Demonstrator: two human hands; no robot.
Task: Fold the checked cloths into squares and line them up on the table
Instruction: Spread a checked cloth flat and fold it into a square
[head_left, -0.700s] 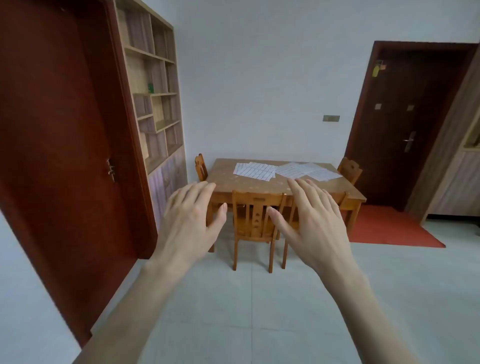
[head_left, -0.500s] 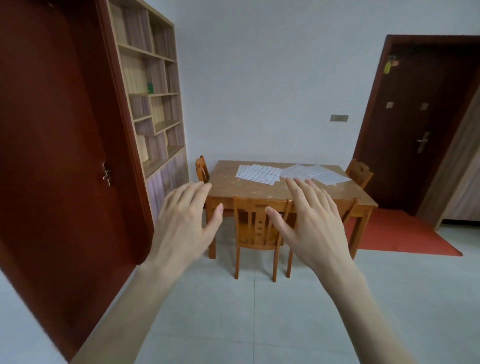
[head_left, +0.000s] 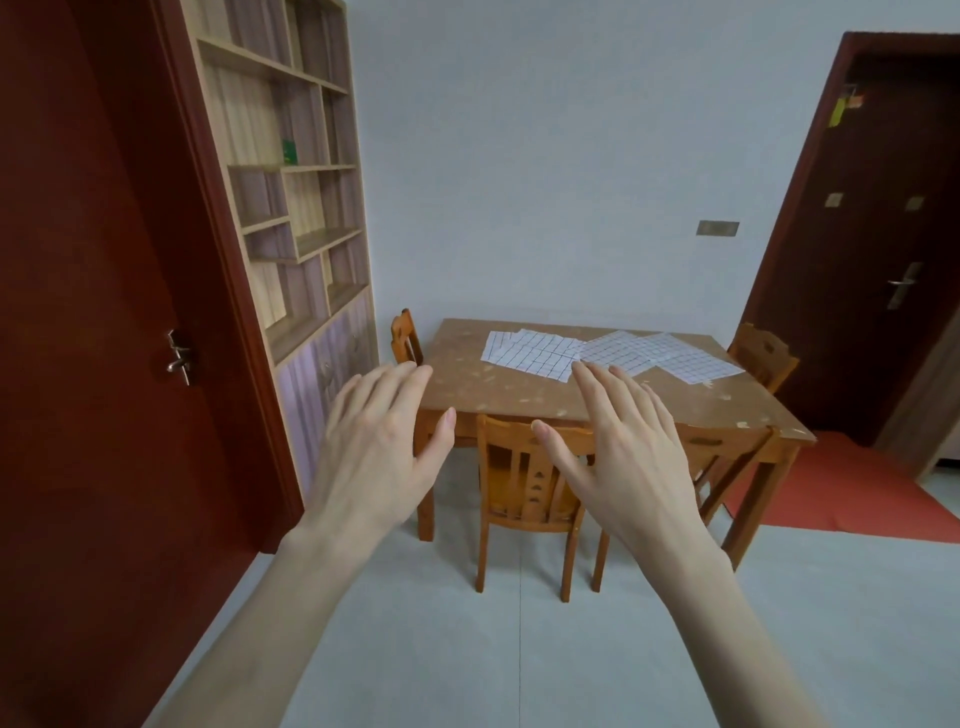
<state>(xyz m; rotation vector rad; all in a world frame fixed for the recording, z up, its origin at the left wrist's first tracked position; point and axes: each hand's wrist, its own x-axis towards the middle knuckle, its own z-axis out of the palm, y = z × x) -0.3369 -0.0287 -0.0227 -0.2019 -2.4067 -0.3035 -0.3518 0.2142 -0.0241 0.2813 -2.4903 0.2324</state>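
Right hand (head_left: 628, 457) covers the near edge of the checked cloths (head_left: 597, 353) — how many lie there, overlapped as they are, can't be counted, perhaps four. Left hand (head_left: 379, 447) hides the near left corner of the table (head_left: 467, 374) and most of the far-left chair (head_left: 407, 338). Red door (head_left: 93, 312) and dark door (head_left: 883, 234) — both cut off by the frame edges.

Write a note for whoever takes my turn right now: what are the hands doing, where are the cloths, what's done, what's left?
Left hand: open, holds nothing, raised in the air.
Right hand: open, holds nothing, raised in the air.
Checked cloths: spread flat and overlapping on the far part of the wooden table, across the room.
Done: nothing folded.
Left: walk to the table, fold each cloth square, line them up. Chairs stand along the near side.
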